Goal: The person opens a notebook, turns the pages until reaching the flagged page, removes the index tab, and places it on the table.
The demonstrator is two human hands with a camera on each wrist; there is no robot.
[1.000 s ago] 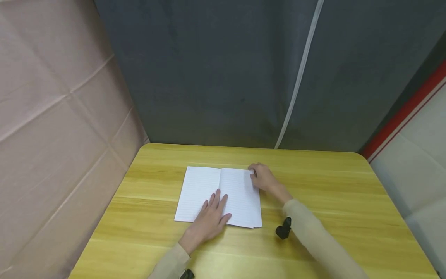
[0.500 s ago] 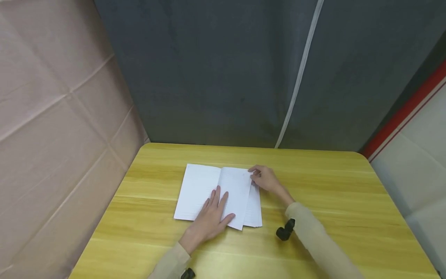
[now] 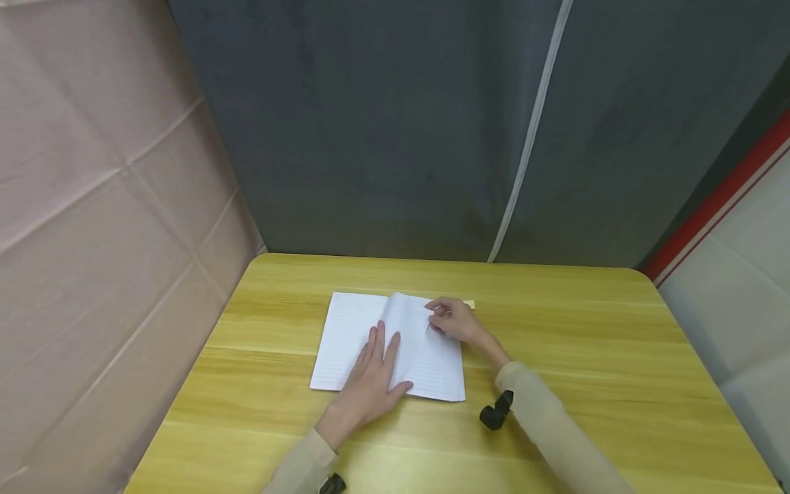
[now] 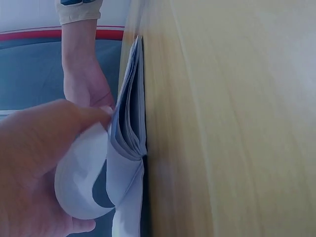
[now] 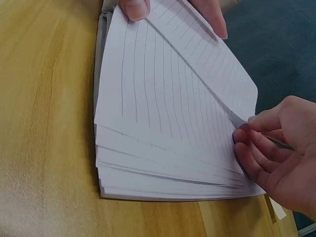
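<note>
Our lined notebook (image 3: 389,346) lies open mid-tabletop (image 3: 586,343). Our left hand (image 3: 370,381) presses flat, fingers spread, at its 6 o'clock edge; our right hand (image 3: 453,321) pinches one page's (image 5: 197,69) corner at 2 o'clock, half lifted, not yet laid over.

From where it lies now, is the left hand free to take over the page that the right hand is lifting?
Probably yes. The left hand rests flat on the open notebook beside the raised page, which the right hand pinches at its far edge. Nothing lies between them, though lifting it would release the pages underneath.
</note>
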